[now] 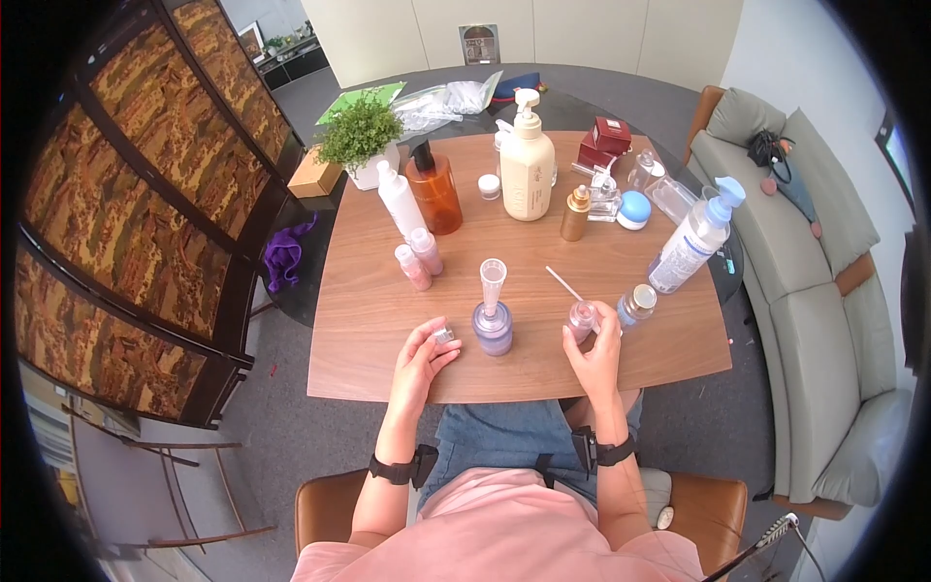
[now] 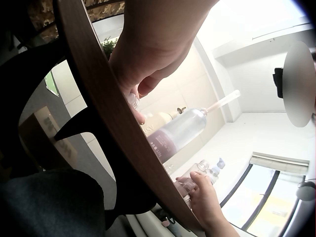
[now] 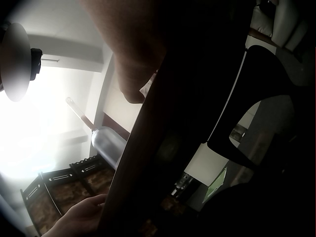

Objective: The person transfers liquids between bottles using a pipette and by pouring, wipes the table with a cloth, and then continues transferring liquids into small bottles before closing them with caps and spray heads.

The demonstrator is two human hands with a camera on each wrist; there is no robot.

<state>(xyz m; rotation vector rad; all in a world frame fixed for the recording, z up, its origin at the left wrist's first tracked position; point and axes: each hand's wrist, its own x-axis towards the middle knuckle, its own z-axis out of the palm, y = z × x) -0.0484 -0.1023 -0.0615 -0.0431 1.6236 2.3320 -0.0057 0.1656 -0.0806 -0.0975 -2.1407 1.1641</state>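
In the head view, a purple-tinted bottle (image 1: 493, 330) stands near the table's front edge with a clear funnel-like piece (image 1: 493, 281) upright in its neck. To its left, my left hand (image 1: 419, 359) holds a small clear cap (image 1: 443, 336) at the tabletop. On the other side, my right hand (image 1: 597, 359) grips a small pink jar (image 1: 582, 318), from which a thin white stick (image 1: 564, 283) leans out. The left wrist view shows the purple bottle (image 2: 173, 136) between the hands. Much of the right hand's grip is hidden in the right wrist view.
A small jar with a metallic lid (image 1: 637, 305) stands right of my right hand, a blue-pump bottle (image 1: 693, 242) behind it. Two pink bottles (image 1: 419, 259) are at left. Further back stand an amber bottle (image 1: 435, 194), a cream pump bottle (image 1: 527, 175) and a potted plant (image 1: 361, 141).
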